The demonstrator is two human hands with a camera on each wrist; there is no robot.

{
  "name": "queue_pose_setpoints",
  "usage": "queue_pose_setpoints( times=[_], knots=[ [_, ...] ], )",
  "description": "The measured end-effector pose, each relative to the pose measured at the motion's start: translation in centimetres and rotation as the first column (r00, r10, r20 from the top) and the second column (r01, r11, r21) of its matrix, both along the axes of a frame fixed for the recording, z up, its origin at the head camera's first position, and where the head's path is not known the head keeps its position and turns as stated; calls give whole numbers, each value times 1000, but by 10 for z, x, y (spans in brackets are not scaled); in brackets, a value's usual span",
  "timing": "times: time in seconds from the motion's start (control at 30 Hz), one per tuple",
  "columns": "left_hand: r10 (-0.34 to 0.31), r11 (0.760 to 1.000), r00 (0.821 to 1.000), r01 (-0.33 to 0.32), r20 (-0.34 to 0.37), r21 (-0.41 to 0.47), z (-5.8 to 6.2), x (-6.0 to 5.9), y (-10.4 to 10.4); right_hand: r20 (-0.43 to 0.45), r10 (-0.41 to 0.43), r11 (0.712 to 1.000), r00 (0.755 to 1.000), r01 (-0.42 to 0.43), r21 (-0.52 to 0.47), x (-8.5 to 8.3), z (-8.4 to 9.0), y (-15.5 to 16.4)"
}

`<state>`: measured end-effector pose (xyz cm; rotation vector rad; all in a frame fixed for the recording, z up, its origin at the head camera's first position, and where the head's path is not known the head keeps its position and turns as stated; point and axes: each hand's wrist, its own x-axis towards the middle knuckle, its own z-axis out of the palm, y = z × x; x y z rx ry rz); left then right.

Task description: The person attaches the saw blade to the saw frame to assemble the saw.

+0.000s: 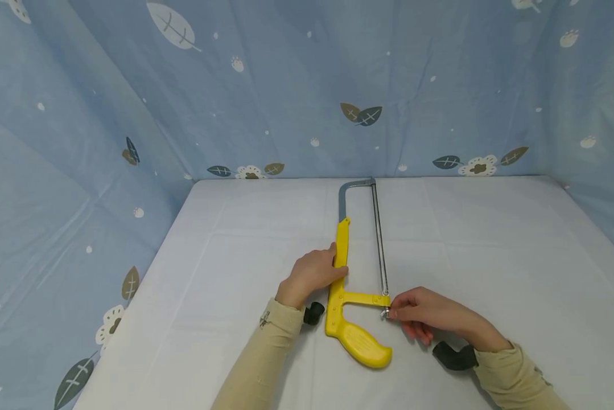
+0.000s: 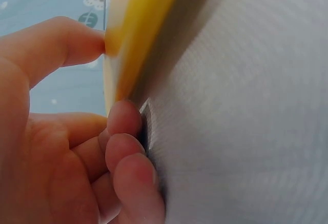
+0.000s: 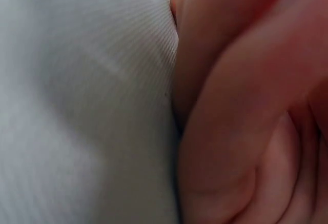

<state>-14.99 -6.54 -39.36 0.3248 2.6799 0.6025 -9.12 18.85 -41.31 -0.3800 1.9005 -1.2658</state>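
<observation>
Sleeves: my beige cuffs (image 1: 263, 353) come in from the near edge, with a black fitting (image 1: 455, 356) at each wrist.
Saw handle: the yellow grip (image 1: 364, 344) of the hacksaw (image 1: 365, 299) lies nearest me, its curved end turned right; the saw lies flat on the table (image 1: 470, 239), between my hands, its length pointing away.
Right hand: my right hand (image 1: 435, 310) pinches the small metal wing nut (image 1: 385, 314) with thumb and forefinger, by the short yellow arm; the other fingers curl loosely below.
Left hand: my left hand (image 1: 309, 273) grips the yellow bar above the handle, thumb over it and forefinger at its far side; the other fingers are bent near the tabletop.
Blade: the thin blade (image 1: 380, 239) runs from the short arm to the grey bent end (image 1: 342, 199) of the frame.
Backdrop: blue cloth (image 1: 286, 68) with leaves and flowers hangs behind.
</observation>
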Motion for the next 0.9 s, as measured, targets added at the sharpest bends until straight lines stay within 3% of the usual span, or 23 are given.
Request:
queue_pose_setpoints(
  times=[0.3, 0.9],
  knots=[
    [1, 1000, 1000, -1, -6, 9, -2, 3, 0, -14, -52, 998, 999, 52, 20, 3, -1, -3],
    [-1, 1000, 1000, 1, -6, -4, 0, 1, -1, -29, -26, 1000, 999, 26, 0, 2, 3, -3]
  ],
)
